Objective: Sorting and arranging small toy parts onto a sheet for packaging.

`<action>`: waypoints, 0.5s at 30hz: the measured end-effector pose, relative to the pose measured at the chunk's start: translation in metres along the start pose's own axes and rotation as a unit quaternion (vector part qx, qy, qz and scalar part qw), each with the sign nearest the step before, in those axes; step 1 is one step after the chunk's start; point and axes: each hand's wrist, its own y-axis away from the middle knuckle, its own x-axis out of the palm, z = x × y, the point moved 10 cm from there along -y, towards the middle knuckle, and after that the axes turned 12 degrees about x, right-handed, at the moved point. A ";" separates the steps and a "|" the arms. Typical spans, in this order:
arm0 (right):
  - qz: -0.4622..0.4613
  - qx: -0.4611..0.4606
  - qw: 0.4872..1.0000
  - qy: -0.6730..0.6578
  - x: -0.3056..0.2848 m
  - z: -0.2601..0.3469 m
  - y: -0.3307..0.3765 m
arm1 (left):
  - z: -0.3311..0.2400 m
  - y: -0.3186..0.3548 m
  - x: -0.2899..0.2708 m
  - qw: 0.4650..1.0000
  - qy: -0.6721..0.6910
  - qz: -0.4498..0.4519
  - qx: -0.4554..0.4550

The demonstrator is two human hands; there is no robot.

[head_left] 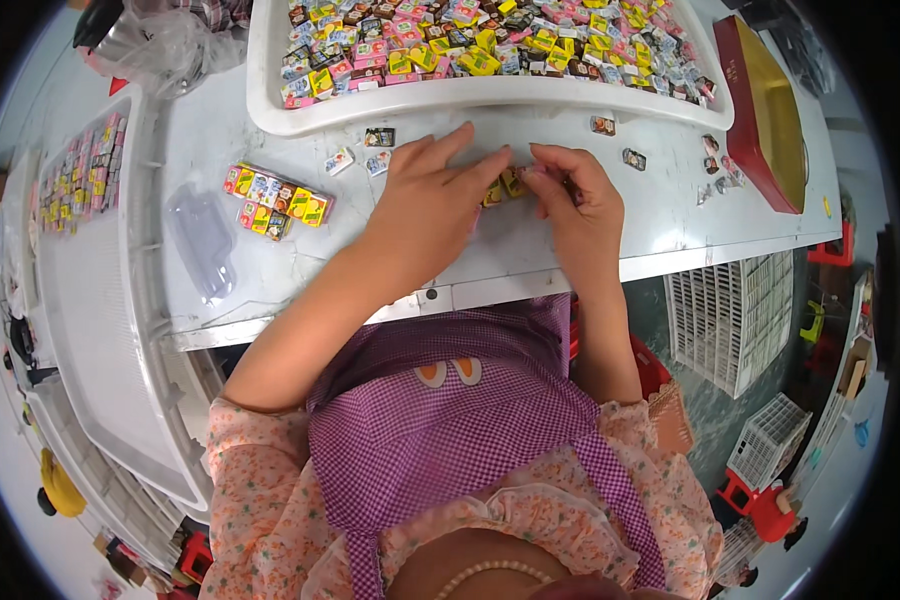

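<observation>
Over the table's middle my left hand [432, 200] curves around a few small yellow boxes [494, 192]. One or two of its fingers stretch out, and its thumb is hidden. From the other side my right hand [582, 195] pinches at the same boxes with thumb and forefinger; its fingertips partly cover them. Left of my hands lies a block of small printed boxes [278, 200] in yellow, pink, white and brown, set side by side. Loose black and white boxes [379, 137] lie between that block and my left hand.
A white tray [490, 101] heaped with small boxes stands at the back. A clear plastic shell [202, 245] lies at left, beside stacked white trays [90, 330]. At right are a red-and-gold box lid [765, 120] and loose boxes [634, 158]. Slatted crates [735, 320] stand below.
</observation>
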 end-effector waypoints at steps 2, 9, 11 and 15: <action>0.000 0.000 1.000 0.006 0.001 -0.001 -0.001 | 0.000 0.003 0.000 1.000 -0.005 0.027 -0.001; -0.017 -0.006 0.999 0.035 0.003 0.001 0.001 | -0.005 0.012 0.014 0.995 -0.018 0.101 0.010; -0.018 -0.009 0.999 0.041 0.003 0.001 0.002 | -0.002 0.011 0.012 0.996 0.001 0.088 0.001; -0.016 -0.020 0.998 0.049 0.003 0.003 0.001 | 0.014 0.015 -0.009 0.994 0.100 -0.001 -0.039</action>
